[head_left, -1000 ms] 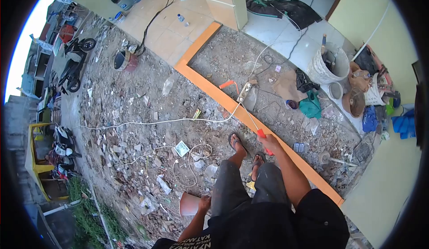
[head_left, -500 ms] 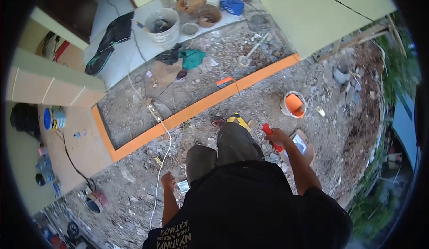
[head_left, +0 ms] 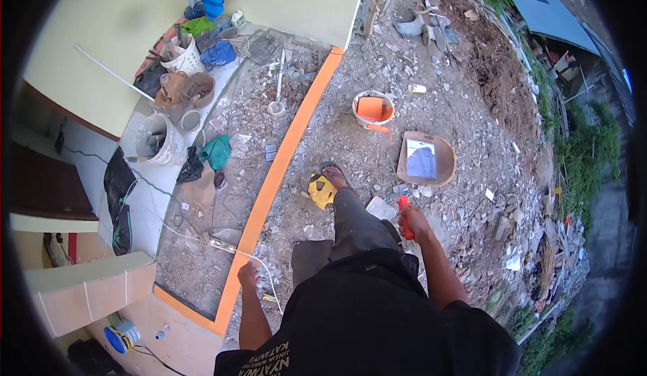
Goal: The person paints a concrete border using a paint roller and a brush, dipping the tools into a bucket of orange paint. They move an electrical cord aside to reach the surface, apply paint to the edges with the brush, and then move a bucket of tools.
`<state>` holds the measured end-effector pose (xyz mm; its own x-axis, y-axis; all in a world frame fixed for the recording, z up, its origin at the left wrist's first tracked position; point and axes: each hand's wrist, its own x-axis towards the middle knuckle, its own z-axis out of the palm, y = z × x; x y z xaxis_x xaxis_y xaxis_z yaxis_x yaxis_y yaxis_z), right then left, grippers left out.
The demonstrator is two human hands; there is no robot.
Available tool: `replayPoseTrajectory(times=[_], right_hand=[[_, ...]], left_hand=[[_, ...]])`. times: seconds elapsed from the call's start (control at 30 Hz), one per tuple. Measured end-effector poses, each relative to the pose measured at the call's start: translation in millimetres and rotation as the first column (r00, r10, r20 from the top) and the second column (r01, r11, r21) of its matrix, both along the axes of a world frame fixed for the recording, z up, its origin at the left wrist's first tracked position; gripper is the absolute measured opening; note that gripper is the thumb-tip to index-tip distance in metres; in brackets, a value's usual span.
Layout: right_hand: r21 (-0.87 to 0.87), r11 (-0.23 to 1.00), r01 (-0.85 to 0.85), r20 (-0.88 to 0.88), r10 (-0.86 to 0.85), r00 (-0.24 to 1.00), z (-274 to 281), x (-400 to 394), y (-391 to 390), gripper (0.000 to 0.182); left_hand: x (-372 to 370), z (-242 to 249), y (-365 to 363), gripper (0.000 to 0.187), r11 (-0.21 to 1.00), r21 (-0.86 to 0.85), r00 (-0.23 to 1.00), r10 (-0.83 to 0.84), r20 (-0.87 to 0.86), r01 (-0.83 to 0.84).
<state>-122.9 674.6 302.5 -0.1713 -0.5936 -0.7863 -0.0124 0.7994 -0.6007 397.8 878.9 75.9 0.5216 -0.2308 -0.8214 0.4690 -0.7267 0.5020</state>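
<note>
My right hand (head_left: 419, 224) is wrapped round a red tool handle (head_left: 406, 218), beyond my right knee. My left hand (head_left: 249, 274) hangs with its fingers slightly apart and nothing in it, close to the orange-painted border (head_left: 278, 167) and a white cable (head_left: 273, 278). Up ahead a white bucket (head_left: 362, 118) holds orange paint, and an orange roller lies across its rim. To its right, a brown basin (head_left: 446, 162) bears a flat white-and-grey rectangular thing (head_left: 421, 159). A yellow-and-black object (head_left: 321, 192) sits beside my sandalled foot.
Rubble (head_left: 472, 126) covers the ground. A power strip (head_left: 221, 244) lies inside the border. Along the wall at upper left stand a white pail (head_left: 160, 140), a brown bucket (head_left: 199, 89) and bags. A white-and-blue bucket (head_left: 122, 336) is at lower left; plants (head_left: 590, 150) grow at right.
The view has turned clockwise, so the border and buckets appear shifted left. The red handle is still in my right hand. The orange roller formerly at the border now shows at the white bucket.
</note>
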Motion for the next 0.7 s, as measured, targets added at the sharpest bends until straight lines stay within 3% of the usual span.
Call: replayPoseTrajectory(times=[0.1, 0.2, 0.37, 0.43, 0.47, 0.5, 0.53, 0.63, 0.7], right_hand=[[-0.029, 0.996, 0.086, -0.019, -0.086, 0.996, -3.9, -10.8, -26.8, 0.016], [-0.044, 0.984, 0.174, 0.096, -0.169, 0.981, -19.2, -23.2, -69.2, 0.016], [0.003, 0.966, 0.258, 0.246, -0.250, 0.936, -78.7, -52.7, -176.6, 0.012], [0.018, 0.966, 0.260, 0.259, -0.255, 0.932, -105.8, -65.1, -228.2, 0.012], [0.021, 0.966, 0.258, 0.263, -0.254, 0.931, -119.4, -75.5, -257.1, 0.012], [0.038, 0.967, 0.251, 0.258, -0.252, 0.933, -134.5, -86.9, -288.7, 0.012], [0.064, 0.972, 0.228, 0.240, -0.237, 0.941, -150.6, -93.7, -316.0, 0.012], [0.154, 0.971, 0.182, 0.204, -0.212, 0.956, -182.8, -109.4, -379.9, 0.011], [0.201, 0.968, 0.152, 0.182, -0.189, 0.965, -199.1, -121.3, -417.6, 0.010]], left_hand=[[-31.2, 0.7, -41.7, 0.032, 0.974, -0.061, 0.966, -0.223, -0.128, 0.217], [-67.4, 0.8, -71.1, 0.028, 0.929, -0.101, 0.927, -0.365, -0.080, 0.357], [-93.5, 1.7, -97.0, 0.028, 0.889, 0.044, 0.890, -0.455, -0.037, 0.457], [-85.6, -15.9, -95.5, 0.025, 0.926, 0.135, 0.930, -0.332, -0.158, 0.354], [-103.8, 14.5, -111.7, 0.024, 0.907, 0.248, 0.940, -0.334, -0.072, 0.341], [-103.2, 14.8, -118.1, 0.024, 0.915, 0.270, 0.953, -0.273, -0.130, 0.299], [-114.4, 27.8, -130.4, 0.025, 0.919, 0.319, 0.973, -0.221, -0.074, 0.233], [-147.6, 62.0, -172.0, 0.026, 0.931, 0.326, 0.986, -0.160, -0.036, 0.163], [-186.4, 94.7, -206.1, 0.029, 0.911, 0.368, 0.978, -0.209, 0.022, 0.187]])
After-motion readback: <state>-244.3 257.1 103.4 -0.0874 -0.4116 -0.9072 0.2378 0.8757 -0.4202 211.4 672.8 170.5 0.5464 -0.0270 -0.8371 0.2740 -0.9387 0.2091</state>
